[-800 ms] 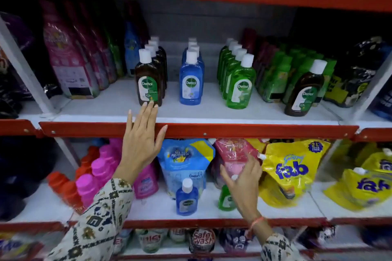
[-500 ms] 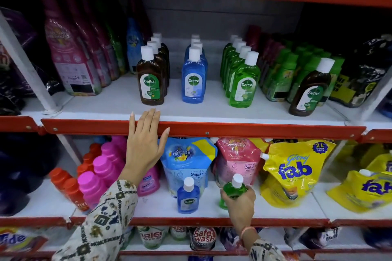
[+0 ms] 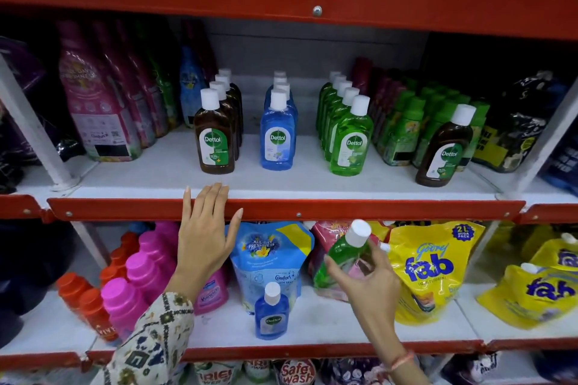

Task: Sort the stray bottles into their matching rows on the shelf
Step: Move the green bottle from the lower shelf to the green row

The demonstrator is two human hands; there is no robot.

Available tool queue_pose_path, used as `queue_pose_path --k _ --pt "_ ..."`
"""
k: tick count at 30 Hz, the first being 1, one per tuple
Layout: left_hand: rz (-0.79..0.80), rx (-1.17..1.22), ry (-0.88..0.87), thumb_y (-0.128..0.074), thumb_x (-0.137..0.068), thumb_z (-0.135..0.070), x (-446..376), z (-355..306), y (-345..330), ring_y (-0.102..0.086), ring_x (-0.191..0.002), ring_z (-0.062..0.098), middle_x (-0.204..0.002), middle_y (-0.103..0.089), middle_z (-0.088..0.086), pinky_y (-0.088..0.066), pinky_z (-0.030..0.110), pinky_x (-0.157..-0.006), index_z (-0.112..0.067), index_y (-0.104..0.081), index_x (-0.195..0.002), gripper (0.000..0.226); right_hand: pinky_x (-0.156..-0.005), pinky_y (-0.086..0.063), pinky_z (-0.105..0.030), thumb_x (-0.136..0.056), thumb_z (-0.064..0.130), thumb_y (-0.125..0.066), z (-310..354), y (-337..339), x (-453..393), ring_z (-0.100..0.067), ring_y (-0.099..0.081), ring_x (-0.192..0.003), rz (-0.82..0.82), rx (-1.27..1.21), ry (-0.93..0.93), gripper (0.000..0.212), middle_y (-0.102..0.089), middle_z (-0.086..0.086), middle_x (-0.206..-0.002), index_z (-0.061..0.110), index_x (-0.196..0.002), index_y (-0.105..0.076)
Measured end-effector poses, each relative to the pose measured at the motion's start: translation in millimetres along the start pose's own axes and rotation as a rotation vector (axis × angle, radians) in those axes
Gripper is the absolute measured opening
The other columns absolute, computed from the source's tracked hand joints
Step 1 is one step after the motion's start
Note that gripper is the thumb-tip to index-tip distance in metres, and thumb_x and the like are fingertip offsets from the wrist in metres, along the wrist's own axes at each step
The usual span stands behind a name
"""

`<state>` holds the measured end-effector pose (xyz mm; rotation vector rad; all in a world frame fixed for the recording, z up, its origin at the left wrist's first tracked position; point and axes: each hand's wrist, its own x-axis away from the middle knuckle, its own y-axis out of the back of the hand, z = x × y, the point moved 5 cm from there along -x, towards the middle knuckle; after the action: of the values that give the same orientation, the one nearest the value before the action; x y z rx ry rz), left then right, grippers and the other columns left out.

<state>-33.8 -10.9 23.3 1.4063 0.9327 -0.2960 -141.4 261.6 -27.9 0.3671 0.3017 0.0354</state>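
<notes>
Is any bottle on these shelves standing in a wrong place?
Yes. A brown bottle stands alone at the right of the upper shelf, far from the brown row. A blue bottle stands on the lower shelf among pouches. The right hand holds a tilted green bottle.

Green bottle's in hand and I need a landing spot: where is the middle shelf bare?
Bare strip in front of the green row, and lanes between it and the blue row. Crowded to the right: green packs and a stray brown bottle.
</notes>
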Motion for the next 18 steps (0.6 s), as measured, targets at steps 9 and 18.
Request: queue_pose_path --k 9,18 --pt "0.015 0.021 0.004 -0.035 -0.097 -0.045 0.2 3.2 -2.8 -0.054 -0.124 0.029 -0.130 -0.062 0.014 -0.025 0.053 -0.118 -0.003 -0.057 -0.128 0.057 -0.080 -0.052 -0.008 -0.057 0.044 -0.088 109.6 46.1 -59.1 -0.002 -0.068 -0.090 -0.139 -0.229 0.199 0.080 -0.072 0.006 -0.107 0.021 -0.129 -0.060" --pt "0.018 0.034 -0.003 -0.035 -0.097 -0.045 1.7 3.6 -1.5 -0.055 -0.124 0.027 -0.129 -0.062 0.011 -0.022 0.049 -0.119 -0.004 -0.060 -0.123 0.055 -0.086 -0.044 -0.027 -0.064 0.049 -0.084 123.7 24.2 -121.9 -0.026 -0.063 -0.107 -0.169 -0.055 0.166 0.082 -0.070 -0.011 -0.119 0.012 -0.131 -0.057"
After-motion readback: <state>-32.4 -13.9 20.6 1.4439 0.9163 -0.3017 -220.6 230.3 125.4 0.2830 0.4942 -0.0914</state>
